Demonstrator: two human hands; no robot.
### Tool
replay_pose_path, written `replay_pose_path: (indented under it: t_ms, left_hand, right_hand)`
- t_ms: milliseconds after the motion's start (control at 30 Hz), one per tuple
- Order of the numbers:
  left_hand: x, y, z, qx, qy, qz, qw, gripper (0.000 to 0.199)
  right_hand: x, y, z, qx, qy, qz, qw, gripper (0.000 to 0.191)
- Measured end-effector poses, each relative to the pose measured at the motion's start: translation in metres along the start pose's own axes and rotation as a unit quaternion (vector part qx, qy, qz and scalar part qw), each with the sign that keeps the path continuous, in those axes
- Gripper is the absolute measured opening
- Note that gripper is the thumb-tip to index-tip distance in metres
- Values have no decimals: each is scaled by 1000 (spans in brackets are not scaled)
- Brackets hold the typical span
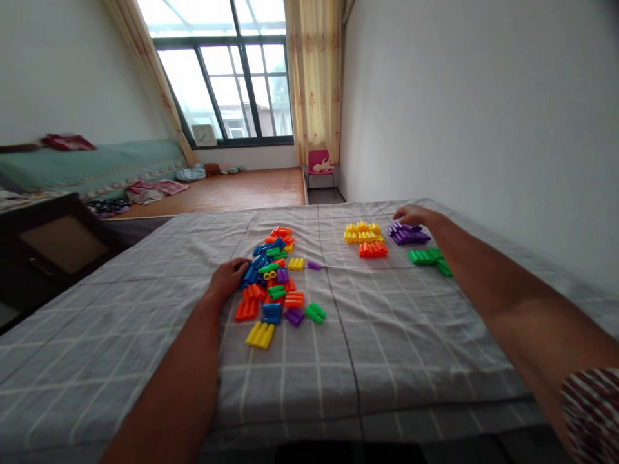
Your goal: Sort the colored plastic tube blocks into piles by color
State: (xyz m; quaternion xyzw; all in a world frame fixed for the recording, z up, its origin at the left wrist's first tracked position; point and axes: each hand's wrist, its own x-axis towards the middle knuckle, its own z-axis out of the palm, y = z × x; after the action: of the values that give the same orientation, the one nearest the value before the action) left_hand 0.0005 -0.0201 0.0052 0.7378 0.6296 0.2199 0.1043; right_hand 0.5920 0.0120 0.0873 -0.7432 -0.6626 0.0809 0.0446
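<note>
My left hand [230,277] rests on the bed at the left side of a mixed heap of plastic tube blocks, its fingers stretched out against the blue blocks [251,273]. Orange blocks [247,310], yellow blocks [261,336], green blocks [316,313] and purple blocks [294,316] lie around the near side of this heap. Farther off on the right, my right hand [414,215] reaches to the back of a purple block stack [409,234]. Its fingers bend down at the stack's far edge, and their tips are partly hidden, so any grip there is unclear.
Sorted yellow blocks [362,233], orange blocks [373,250] and green blocks [425,257] lie near the purple stack. A grey checked sheet [387,361] covers the bed. A white wall [483,116] runs along the right; a dark cabinet [53,251] stands left.
</note>
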Motion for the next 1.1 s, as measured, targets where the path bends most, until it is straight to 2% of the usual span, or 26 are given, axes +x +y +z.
replay_pose_path:
  t_ms: [67,167,233,333,433,533,667,733,800,933,1100]
  left_hand:
    - [-1,2,0,-2,0,-3,1000,40]
    - [-2,4,1,-13,3,1,1000,38]
    - [-3,4,2,-21,3,6,1000,37]
    - [-3,3,4,-21,7,9,1000,37]
    - [-6,5,4,-11,12,7,1000,36]
    - [-8,7,3,-4,11,4,1000,35]
    - [-9,9,2,2,10,2,1000,35]
    - [-9,9,2,5,11,1,1000,35]
    - [-10,9,3,5,14,0,1000,35]
    - [-10,8,2,-1,14,6,1000,35]
    - [-7,7,1,-9,8,26,1000,35]
  right_hand:
    - [-9,-21,4,-8,35,-37,999,39]
    - [-29,-72,19,-1,65,-141,988,31]
    - [-47,-114,34,16,60,-215,975,26]
    - [-72,-173,58,44,13,-309,950,25]
    - [-85,-220,78,49,-4,-352,935,27]
    - [-92,-256,93,87,47,-370,924,26]
    - [-105,-296,107,153,81,-450,876,18]
    - [-108,-309,110,140,72,-474,866,21]
    - [-108,-313,112,120,52,-472,872,31]
    - [-100,-302,112,130,9,-455,881,40]
    - [-109,-287,110,182,40,-444,876,47]
